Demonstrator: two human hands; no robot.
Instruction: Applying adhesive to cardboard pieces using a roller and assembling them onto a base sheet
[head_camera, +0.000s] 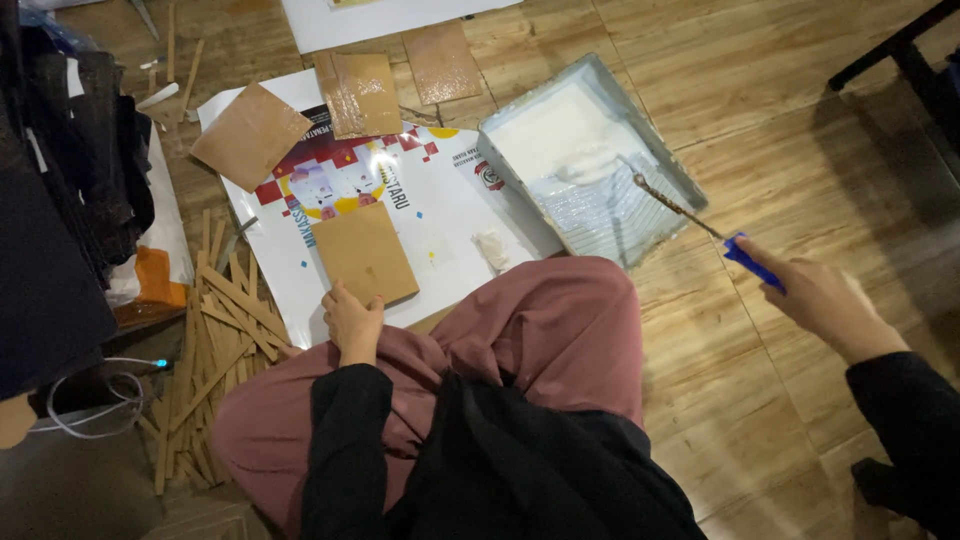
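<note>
Right hand (820, 295): grip closed on the blue handle of a roller (690, 215); its head rests in the tray (655, 150), at the edge of the white glue.
Left hand (352, 320): fingers pressed flat on the near edge of a tan panel (365, 252), holding nothing.
Panel: lies on the poster (450, 200) spread on the floor, just ahead of the knee (540, 310); surface looks dry, uncoated.
Progress, my read: roller loading, this panel not yet coated. Glossy panels (395, 75) at the poster's far edge look already coated; one more matte panel (250, 135) at the far-left corner looks untouched.
Around: strips (215, 340) piled off the poster's left edge, a cable (95, 400) and dark fabric (70, 180) further left.
Obstructions: none between tray and panel; a crumpled wad (490, 250) sits on the poster near that path.
</note>
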